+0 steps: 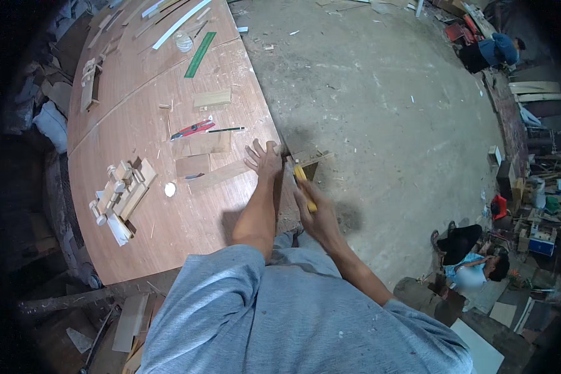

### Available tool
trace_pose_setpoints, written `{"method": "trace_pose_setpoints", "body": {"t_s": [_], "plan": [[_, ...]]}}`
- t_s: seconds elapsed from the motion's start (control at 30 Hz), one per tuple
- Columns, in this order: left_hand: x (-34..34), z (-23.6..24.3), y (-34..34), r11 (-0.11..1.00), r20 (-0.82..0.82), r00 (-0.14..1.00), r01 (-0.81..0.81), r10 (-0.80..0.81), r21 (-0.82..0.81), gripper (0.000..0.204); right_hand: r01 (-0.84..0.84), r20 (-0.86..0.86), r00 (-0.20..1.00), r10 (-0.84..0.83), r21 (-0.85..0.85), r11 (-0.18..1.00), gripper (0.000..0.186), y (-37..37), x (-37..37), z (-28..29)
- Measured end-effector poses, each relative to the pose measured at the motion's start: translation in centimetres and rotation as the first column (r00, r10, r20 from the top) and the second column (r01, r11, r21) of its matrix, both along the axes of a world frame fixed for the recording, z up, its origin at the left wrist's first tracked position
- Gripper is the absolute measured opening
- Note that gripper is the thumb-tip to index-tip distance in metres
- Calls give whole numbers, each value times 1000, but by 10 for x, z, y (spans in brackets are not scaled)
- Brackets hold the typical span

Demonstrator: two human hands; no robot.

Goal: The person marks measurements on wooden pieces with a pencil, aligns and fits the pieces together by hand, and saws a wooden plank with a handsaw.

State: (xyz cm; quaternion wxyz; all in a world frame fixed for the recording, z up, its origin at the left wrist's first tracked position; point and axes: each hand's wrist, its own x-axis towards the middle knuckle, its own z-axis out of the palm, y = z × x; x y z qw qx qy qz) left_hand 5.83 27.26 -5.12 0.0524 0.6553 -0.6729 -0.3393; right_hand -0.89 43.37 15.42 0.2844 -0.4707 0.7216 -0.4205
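At the table's right edge my left hand (265, 161) presses down on a flat wooden strip (221, 174), its fingers spread. Just past that edge, my right hand (315, 209) is closed round a yellow-handled tool (305, 187); I cannot make out its working end. A thin piece of wood (318, 159) juts out over the floor beyond the tool. Left of my left hand lie a red utility knife (193, 129), a dark pencil (226, 129) and wooden blocks (202, 145). A small dark blade-like piece (194, 176) rests near the strip.
The wooden table (131, 206) carries a wooden clamp-like assembly (123, 194), a white round piece (170, 189), a green ruler (200, 55) and a clear jar (184, 42). Two people, one seated (470, 262) and one farther off (492, 53), are on the right among piled materials.
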Motion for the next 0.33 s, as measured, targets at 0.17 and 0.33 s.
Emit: {"method": "trace_pose_setpoints", "body": {"t_s": [0.17, 0.33], "plan": [[-8, 4, -3, 998, 5, 999, 48, -48, 28, 38, -19, 76, 997, 15, 52, 998, 34, -55, -14, -50], [-1, 5, 2, 1000, 12, 1000, -12, 12, 7, 42, -19, 71, 997, 26, -101, 995, 38, 17, 3, 0]]}}
